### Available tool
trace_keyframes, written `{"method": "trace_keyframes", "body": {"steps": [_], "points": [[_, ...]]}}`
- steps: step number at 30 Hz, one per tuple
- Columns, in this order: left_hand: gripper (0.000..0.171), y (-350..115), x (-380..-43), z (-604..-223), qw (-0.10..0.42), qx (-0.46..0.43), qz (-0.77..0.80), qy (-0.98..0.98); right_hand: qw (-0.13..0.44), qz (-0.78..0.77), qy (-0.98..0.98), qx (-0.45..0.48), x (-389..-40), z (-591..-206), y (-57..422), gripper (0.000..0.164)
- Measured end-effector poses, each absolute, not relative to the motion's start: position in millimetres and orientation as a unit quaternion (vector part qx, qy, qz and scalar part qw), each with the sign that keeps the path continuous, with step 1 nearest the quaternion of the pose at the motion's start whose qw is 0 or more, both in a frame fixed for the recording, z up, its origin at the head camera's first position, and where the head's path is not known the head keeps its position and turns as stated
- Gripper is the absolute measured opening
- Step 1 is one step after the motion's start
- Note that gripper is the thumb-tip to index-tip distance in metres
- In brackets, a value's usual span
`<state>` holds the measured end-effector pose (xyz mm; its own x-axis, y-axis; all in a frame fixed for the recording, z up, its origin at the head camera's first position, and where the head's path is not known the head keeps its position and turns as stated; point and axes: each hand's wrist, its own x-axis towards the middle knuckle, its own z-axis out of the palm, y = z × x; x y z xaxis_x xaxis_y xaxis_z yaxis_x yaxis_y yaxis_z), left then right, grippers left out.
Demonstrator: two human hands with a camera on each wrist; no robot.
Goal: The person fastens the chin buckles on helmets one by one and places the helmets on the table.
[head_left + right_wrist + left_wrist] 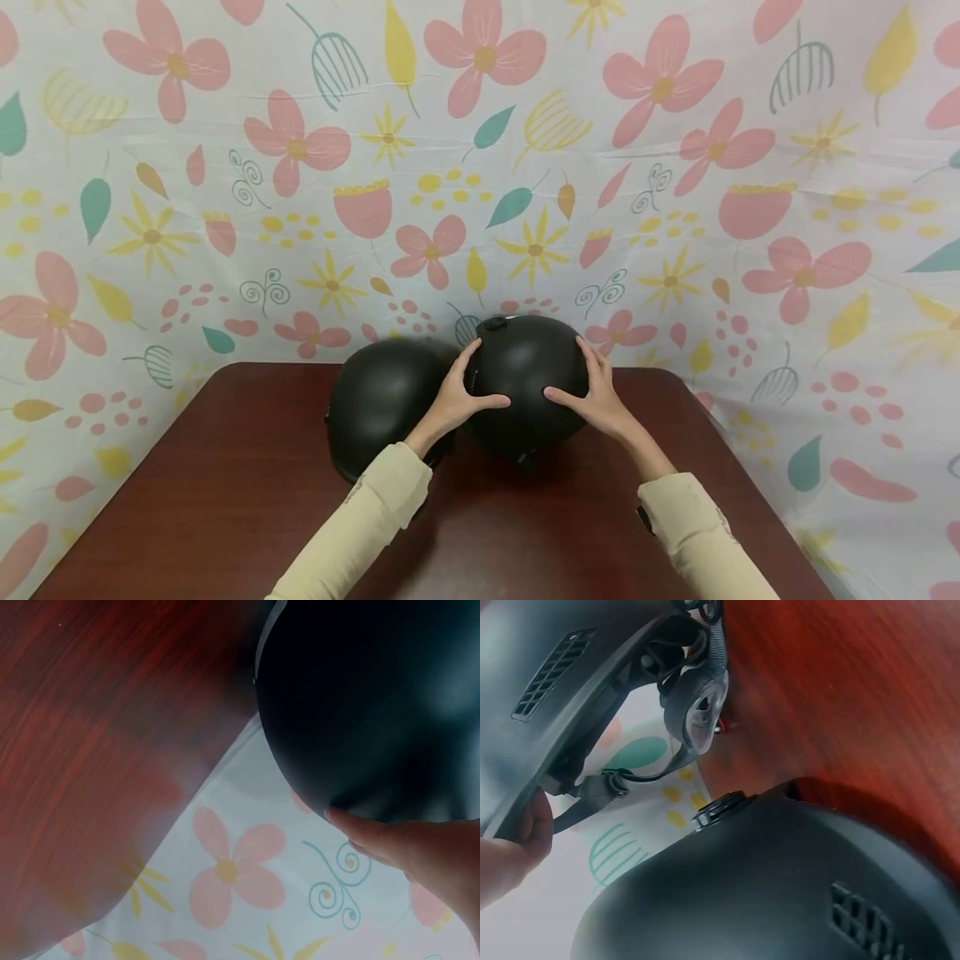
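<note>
Both my hands hold a glossy black helmet [528,362] near the table's far edge. My left hand [454,400] grips its left side, fingers curled at the rim in the left wrist view, with the thumb across the shell. On the other side, my right hand [597,395] grips the rounded shell, thumb toward the front. A chin strap [592,801] with a clear-and-grey cup [705,712] hangs beneath that helmet. Close by on the left, a second black helmet [384,398] rests on the table, dome up, partly behind my left forearm.
The dark red-brown wooden table [225,483] has rounded far corners. A white cloth [480,167] printed with pink flowers and leaves hangs behind the table and along its sides. Slotted vents [866,919] mark the resting helmet's side.
</note>
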<state>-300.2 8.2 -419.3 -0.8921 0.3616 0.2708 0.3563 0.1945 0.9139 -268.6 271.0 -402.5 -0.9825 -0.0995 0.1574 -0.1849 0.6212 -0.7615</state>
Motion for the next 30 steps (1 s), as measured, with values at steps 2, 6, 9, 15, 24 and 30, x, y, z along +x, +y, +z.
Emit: {"method": "trace_keyframes", "body": {"steps": [2,6,9,15,24,30], "points": [[0.104,8.0,-300.3,-422.2,0.005,0.24,0.6,0.763,0.049,0.433,-0.897,0.076,-267.6,-403.7,272.8,0.103],[0.103,7.7,-300.0,-427.8,0.007,0.256,0.617,0.744,0.051,0.446,-0.891,0.074,-264.9,-406.8,275.6,0.104],[0.099,7.1,-299.3,-431.3,0.006,0.258,0.626,0.735,0.055,0.452,-0.888,0.072,-263.1,-409.5,276.2,0.104],[0.091,9.4,-298.3,-434.1,0.015,0.253,0.65,0.716,0.067,0.454,-0.886,0.064,-257.3,-413.4,278.6,0.106],[0.086,12.2,-298.7,-433.4,0.025,0.248,0.667,0.702,0.06,0.462,-0.883,0.058,-250.6,-412.4,283.3,0.106],[0.083,13.1,-296.8,-434.5,0.025,0.238,0.675,0.698,0.071,0.445,-0.89,0.062,-245.7,-402.3,283.3,0.099]]}}
